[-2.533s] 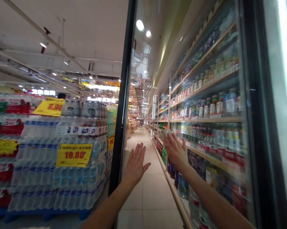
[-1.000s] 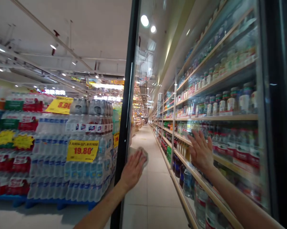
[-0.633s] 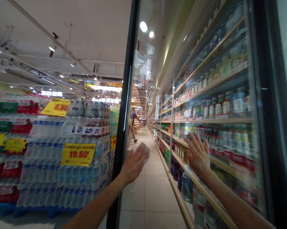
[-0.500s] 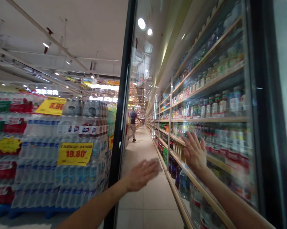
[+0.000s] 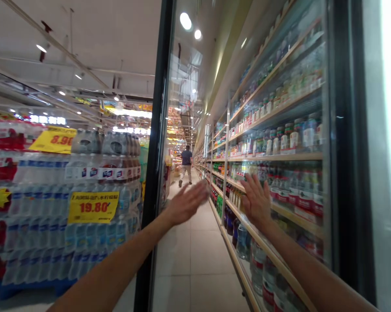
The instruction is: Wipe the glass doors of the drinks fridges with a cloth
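Your right hand (image 5: 257, 201) lies flat on the glass door (image 5: 195, 108), fingers spread, gripping nothing, over the shelves of bottles (image 5: 280, 143) behind the pane. Your left hand (image 5: 187, 203) is beside it, nearer the door's black frame (image 5: 151, 182), fingers stretched out; blur hides whether it touches the glass. Left of the frame stand water packs (image 5: 94, 173) with a yellow 19.80 sign (image 5: 93, 207)

Bright, round white ceiling spotlights (image 5: 185, 21) glaring in clear glass fridge door (image 5: 195, 112), right edge blown out, left hand (image 5: 186, 203) motion-blurred, edges stretched.
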{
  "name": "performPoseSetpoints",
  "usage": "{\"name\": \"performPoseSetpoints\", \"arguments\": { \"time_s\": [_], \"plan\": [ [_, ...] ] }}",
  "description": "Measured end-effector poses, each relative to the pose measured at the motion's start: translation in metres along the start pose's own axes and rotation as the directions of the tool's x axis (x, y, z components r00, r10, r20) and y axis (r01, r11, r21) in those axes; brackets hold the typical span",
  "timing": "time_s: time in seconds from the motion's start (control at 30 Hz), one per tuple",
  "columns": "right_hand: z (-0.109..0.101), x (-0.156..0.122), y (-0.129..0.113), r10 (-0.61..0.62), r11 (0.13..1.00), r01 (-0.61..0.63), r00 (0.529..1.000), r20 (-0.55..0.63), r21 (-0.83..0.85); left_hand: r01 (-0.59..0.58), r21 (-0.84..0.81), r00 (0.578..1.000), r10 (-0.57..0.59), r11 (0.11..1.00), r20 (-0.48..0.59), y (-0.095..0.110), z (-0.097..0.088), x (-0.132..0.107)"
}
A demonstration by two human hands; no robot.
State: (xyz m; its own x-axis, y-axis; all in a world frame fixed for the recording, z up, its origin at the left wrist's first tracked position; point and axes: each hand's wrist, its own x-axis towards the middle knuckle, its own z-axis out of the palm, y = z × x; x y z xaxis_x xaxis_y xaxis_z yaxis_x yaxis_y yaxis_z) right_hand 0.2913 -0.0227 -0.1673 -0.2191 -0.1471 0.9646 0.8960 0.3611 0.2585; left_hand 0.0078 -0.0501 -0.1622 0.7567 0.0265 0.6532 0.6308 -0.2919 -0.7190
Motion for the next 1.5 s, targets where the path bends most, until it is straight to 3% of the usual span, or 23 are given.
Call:
{"name": "performPoseSetpoints", "arguments": {
  "time_s": [0.07,0.17,0.23,0.33,0.4,0.47,0.53,0.57,0.67,0.73,0.77,0.83,0.9,0.93,1.03,1.1,1.17,1.23,1.27,1.3,1.4,1.43,1.5],
  "plan": [
    [0.000,0.000,0.001,0.003,1.000,-0.003,1.000,-0.007,0.010,0.167,0.018,0.985,-0.166,0.986,-0.042,0.002,0.002,0.010],
    [0.000,0.000,0.001,0.007,1.000,-0.007,1.000,-0.003,0.029,-0.252,-0.091,0.966,0.256,0.964,0.042,0.005,0.005,0.022],
    [0.000,0.000,0.001,0.004,0.999,-0.004,1.000,-0.004,0.038,-0.350,-0.111,0.932,0.358,0.930,0.053,0.002,0.006,0.031],
    [0.000,0.000,0.001,0.002,0.999,-0.001,1.000,-0.019,0.035,0.069,0.003,0.997,-0.069,0.998,-0.026,-0.002,0.005,0.041],
    [0.000,0.000,0.001,0.002,1.000,-0.001,1.000,-0.022,0.028,0.135,0.017,0.990,-0.135,0.991,-0.035,0.001,0.005,0.040],
    [0.001,0.000,0.001,0.003,1.000,-0.003,1.000,-0.017,0.026,-0.145,-0.048,0.989,0.146,0.988,0.027,0.007,0.004,0.035],
    [0.001,-0.001,0.001,-0.004,0.999,0.005,1.000,-0.019,0.032,-0.436,-0.138,0.889,0.450,0.889,0.088,0.008,0.004,0.033],
    [0.001,-0.001,0.001,-0.007,0.999,0.008,1.000,-0.019,0.034,-0.477,-0.154,0.863,0.494,0.865,0.102,0.006,0.004,0.035],
    [0.001,-0.001,0.002,-0.004,0.999,0.005,1.000,-0.019,0.035,-0.179,-0.060,0.979,0.184,0.982,0.087,-0.003,0.005,0.048],
    [0.001,-0.001,0.002,0.000,0.999,0.001,1.000,-0.025,0.035,0.108,0.008,0.994,-0.109,0.994,0.006,-0.003,0.007,0.056],
    [0.001,-0.001,0.002,-0.002,0.999,0.003,1.000,-0.029,0.036,0.132,0.013,0.991,-0.132,0.991,-0.017,0.000,0.008,0.059],
    [0.001,0.000,0.001,-0.008,0.999,0.009,1.000,-0.028,0.042,-0.086,-0.025,0.996,0.086,0.996,-0.006,0.007,0.010,0.060],
    [0.001,0.000,0.001,-0.005,0.999,0.005,1.000,-0.018,0.044,-0.342,-0.081,0.938,0.346,0.936,0.036,0.009,0.010,0.063],
    [0.001,-0.001,0.001,-0.002,0.999,0.002,1.000,-0.017,0.044,-0.364,-0.087,0.928,0.369,0.928,0.051,0.006,0.008,0.066],
    [0.001,-0.001,0.001,0.005,0.999,-0.004,1.000,-0.029,0.045,0.032,0.003,0.999,-0.032,0.999,-0.003,-0.011,0.003,0.082],
    [0.001,-0.001,0.002,0.006,0.999,-0.005,0.999,-0.038,0.048,0.228,0.038,0.972,-0.225,0.973,-0.067,-0.018,0.001,0.089],
    [0.001,-0.002,0.002,0.008,0.999,-0.007,0.999,-0.033,0.051,0.051,0.020,0.998,-0.050,0.998,-0.042,-0.019,0.000,0.091],
    [0.002,-0.002,0.002,0.004,0.998,-0.003,1.000,-0.021,0.055,-0.272,-0.038,0.961,0.274,0.961,0.034,-0.019,-0.001,0.091],
    [0.002,-0.002,0.002,0.003,0.998,-0.002,1.000,-0.015,0.056,-0.322,-0.051,0.944,0.325,0.945,0.052,-0.019,-0.001,0.092],
    [0.002,-0.002,0.002,0.003,0.998,-0.002,1.000,-0.012,0.056,-0.272,-0.038,0.960,0.274,0.961,0.050,-0.020,-0.002,0.094],
    [0.002,-0.002,0.001,0.013,0.998,-0.012,1.000,-0.023,0.056,0.158,0.049,0.986,-0.155,0.986,-0.056,-0.021,-0.003,0.100],
    [0.002,-0.002,0.001,0.017,0.998,-0.015,0.999,-0.029,0.057,0.194,0.056,0.979,-0.190,0.979,-0.080,-0.018,-0.002,0.101],
    [0.002,-0.002,0.001,0.018,0.998,-0.016,0.999,-0.035,0.062,-0.022,0.031,0.999,0.023,0.999,-0.033,-0.012,0.001,0.099]
  ]
}}
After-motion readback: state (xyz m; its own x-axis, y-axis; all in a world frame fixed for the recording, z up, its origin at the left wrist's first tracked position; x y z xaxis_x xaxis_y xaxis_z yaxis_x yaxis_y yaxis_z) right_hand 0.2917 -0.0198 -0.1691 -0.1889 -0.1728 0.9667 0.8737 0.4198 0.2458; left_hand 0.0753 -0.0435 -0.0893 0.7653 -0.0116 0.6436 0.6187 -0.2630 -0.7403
